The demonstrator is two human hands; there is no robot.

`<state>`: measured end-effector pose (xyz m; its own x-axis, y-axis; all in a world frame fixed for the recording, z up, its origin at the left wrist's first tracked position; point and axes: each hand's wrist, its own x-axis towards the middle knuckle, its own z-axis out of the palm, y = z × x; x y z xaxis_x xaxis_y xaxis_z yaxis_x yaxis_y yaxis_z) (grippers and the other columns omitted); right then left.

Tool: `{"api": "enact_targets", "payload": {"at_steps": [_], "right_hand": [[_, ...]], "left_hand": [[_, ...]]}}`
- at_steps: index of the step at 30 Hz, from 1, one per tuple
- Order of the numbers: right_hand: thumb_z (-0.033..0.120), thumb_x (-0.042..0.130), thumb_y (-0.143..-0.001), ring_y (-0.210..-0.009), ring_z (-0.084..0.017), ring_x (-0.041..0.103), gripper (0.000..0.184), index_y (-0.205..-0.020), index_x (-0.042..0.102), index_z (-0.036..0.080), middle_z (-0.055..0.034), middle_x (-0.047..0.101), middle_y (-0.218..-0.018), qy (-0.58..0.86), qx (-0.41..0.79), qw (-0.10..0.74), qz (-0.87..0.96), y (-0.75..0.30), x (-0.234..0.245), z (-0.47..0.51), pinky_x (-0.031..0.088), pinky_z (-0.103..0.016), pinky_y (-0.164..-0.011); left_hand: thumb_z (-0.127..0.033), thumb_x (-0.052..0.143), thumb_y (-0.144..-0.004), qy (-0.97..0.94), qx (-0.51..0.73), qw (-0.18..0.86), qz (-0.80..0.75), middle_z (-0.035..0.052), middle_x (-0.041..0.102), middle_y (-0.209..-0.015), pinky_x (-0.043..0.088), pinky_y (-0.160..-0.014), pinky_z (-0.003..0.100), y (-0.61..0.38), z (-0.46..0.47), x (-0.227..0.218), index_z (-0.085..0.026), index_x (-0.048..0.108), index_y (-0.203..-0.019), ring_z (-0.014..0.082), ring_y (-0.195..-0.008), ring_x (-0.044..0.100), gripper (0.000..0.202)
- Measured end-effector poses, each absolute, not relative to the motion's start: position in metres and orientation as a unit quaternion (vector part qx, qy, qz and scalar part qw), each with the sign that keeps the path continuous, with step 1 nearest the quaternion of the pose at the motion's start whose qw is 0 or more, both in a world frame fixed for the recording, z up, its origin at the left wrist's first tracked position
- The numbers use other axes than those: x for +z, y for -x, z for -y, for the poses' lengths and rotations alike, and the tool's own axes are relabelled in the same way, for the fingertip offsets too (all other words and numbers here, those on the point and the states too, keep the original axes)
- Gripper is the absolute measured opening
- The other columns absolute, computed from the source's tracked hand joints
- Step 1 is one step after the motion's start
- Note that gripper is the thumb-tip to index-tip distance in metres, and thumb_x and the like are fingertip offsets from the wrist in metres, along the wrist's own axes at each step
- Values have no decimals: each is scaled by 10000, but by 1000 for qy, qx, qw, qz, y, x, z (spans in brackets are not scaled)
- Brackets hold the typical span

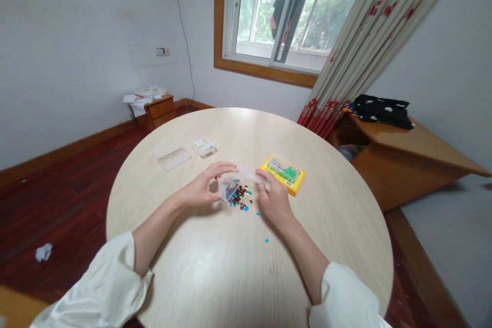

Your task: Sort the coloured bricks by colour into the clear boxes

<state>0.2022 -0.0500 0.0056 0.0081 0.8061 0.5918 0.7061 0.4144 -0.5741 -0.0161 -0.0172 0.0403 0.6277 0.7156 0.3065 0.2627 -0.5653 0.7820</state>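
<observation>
My left hand (202, 184) grips a small clear plastic box (229, 188) that is tilted low over the table. At the box's mouth lies a loose pile of tiny dark brown, blue and pale yellow pieces (242, 197), some still inside the box. My right hand (275, 200) pinches a whitish, see-through piece of plastic (249, 175) that reaches toward the box; whether it is a lid or a bag I cannot tell. Two blue bits (266, 240) lie apart from the pile, nearer to me.
Right of the pile sits a yellow package (295, 188) with a green picture. Farther left on the round table (230, 277) are a clear rectangular lid or tray (174, 159) and a second clear tray (204, 148) with white paper. Beyond stands a wooden cabinet (407, 164).
</observation>
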Motion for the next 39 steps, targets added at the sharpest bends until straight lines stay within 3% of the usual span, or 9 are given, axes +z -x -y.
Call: {"api": "enact_targets", "payload": {"at_steps": [5,10,17,24,28,30,33,35,39], "right_hand": [[187,423,-820,-1027,-232,600,324,-1113,560,179,-120,648,-1095,546,59,464,695,-201,4,49,471,-443,-905],[291,450,-873,-1020,-215,576,383,-1239,450,178,-137,595,-1125,541,64,499,674,-198,10,52,494,-402,-849],[290,461,-884,-633,-159,563,283,-1112,582,174,-24,613,-698,487,17,452,747,-191,15,58,488,-303,-658],[244,482,-881,-667,-171,604,210,-821,672,175,-56,684,-728,476,-5,405,780,-191,8,54,455,-288,-634],[235,501,-876,-640,-160,588,189,-813,665,165,-51,682,-721,494,-25,422,759,-194,7,52,443,-278,-627],[232,510,-873,-645,-165,587,180,-806,661,160,-49,677,-710,500,-42,428,752,-195,7,51,440,-283,-631],[245,506,-876,-660,-173,586,190,-794,658,164,-49,675,-708,507,-64,424,748,-197,6,50,437,-290,-639],[255,499,-881,-668,-174,585,197,-798,657,171,-47,674,-716,512,-71,416,748,-197,5,49,435,-290,-644],[249,499,-880,-678,-175,585,189,-798,652,174,-42,674,-722,519,-83,404,748,-199,4,49,428,-289,-651]], "left_hand": [[-116,600,-597,-813,349,357,-301,97,492,-1260,407,-896,390,14,16,38,-234,530,-1180,250,-1123,469,598],[-176,686,-569,-692,463,443,-333,90,510,-1170,450,-855,346,7,10,28,-200,443,-1102,188,-974,528,586],[-234,745,-541,-533,494,599,-335,104,474,-1247,480,-782,366,-9,13,19,-241,372,-1051,169,-899,591,631],[-220,776,-543,-534,457,651,-286,116,488,-1234,472,-811,362,-14,12,11,-233,409,-1109,182,-910,600,675],[-255,646,-665,-610,491,535,-318,130,465,-1279,470,-843,384,2,-6,12,-196,450,-1189,199,-947,571,563],[-220,542,-722,-664,500,378,-408,121,502,-1248,447,-883,414,12,-19,11,-183,478,-1192,221,-1004,537,476],[-187,494,-754,-711,444,113,-534,134,425,-1368,322,-993,493,22,-38,7,-164,447,-1269,297,-1190,406,517],[-238,472,-808,-718,371,48,-587,145,414,-1390,312,-958,528,24,-47,2,-152,401,-1325,343,-1167,400,529],[-273,441,-857,-749,273,20,-603,162,569,-1220,348,-887,479,22,-53,-6,-124,414,-1323,331,-1060,475,490]]}}
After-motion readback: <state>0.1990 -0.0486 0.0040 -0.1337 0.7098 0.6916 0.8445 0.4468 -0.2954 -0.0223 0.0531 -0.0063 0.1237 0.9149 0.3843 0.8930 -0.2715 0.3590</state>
